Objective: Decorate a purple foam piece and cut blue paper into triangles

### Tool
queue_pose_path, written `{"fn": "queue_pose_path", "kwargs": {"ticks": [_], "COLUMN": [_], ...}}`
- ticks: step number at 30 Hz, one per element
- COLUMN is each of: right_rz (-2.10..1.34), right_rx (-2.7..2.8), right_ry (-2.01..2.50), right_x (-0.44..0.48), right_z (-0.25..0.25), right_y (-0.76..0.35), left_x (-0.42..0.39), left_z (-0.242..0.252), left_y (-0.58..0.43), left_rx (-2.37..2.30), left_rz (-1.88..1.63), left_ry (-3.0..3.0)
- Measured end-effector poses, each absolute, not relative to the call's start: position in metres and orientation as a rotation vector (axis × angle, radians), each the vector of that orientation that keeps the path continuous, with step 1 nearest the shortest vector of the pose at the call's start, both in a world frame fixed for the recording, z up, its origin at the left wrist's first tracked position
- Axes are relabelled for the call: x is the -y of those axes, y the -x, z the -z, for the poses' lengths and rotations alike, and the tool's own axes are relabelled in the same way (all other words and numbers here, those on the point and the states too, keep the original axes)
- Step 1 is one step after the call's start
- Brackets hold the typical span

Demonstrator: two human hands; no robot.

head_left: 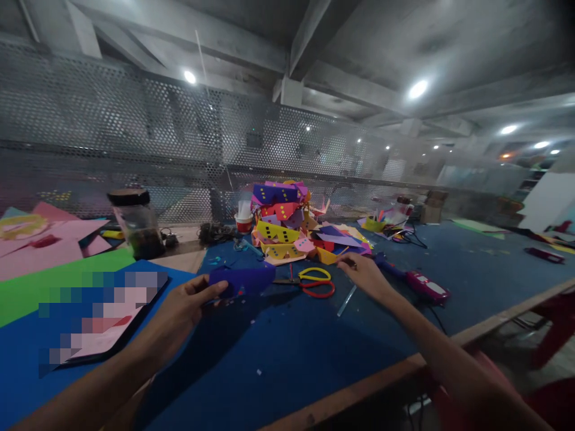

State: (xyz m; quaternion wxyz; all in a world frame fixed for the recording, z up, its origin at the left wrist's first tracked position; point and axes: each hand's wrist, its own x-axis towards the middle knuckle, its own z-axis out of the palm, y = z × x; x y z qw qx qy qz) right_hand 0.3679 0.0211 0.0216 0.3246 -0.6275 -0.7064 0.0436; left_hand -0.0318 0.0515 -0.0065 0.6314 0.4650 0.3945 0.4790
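My left hand [186, 304] is closed on a folded purple paper piece [242, 280], held just above the blue table cover [287, 347]. My right hand [365, 272] reaches forward and rests on the table by the edge of a pile of coloured folded paper pieces [287, 230]; its fingers are curled, and whether they hold anything is hidden. Scissors with yellow and red handles [314, 281] lie between the two hands. A clear ruler-like strip [347, 300] lies just below my right hand.
A pink glue gun [424, 286] with a cord lies right of my right hand. A dark-lidded jar [137, 222] and a small red-and-white cup [244, 220] stand at the back. Green, pink and blue paper sheets [49, 269] cover the left. The table's wooden edge [404, 365] runs lower right. A perforated metal screen stands behind.
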Motion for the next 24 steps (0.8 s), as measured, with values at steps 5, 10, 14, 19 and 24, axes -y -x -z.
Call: {"fn": "queue_pose_path", "kwargs": {"ticks": [5,10,14,19,24], "right_rz": [-0.038,0.1,0.264,0.52,0.653], "right_rx": [2.084,2.156,2.025,1.759,1.654], "right_ry": [1.651,1.766,2.037,2.438,2.678], "right_x": [-0.018,-0.025,-0.024,-0.011,-0.006], "right_z": [-0.007,-0.011,-0.017,-0.014,0.002], "right_y": [-0.352,-0.352,-0.394,-0.459,-0.486], "left_x": [-0.051,-0.049,-0.049,-0.054,-0.054], "left_z": [0.004,0.0,-0.001,0.003,0.004], "left_y": [0.033,0.033,0.033,0.033,0.033], "left_rx": [-0.917,-0.932,-0.956,-0.978,-0.973], "left_rz": [-1.091,-1.131,-1.117,-1.088,-1.069], "left_ry": [-1.066,-1.071,-1.069,-1.044,-1.037]}}
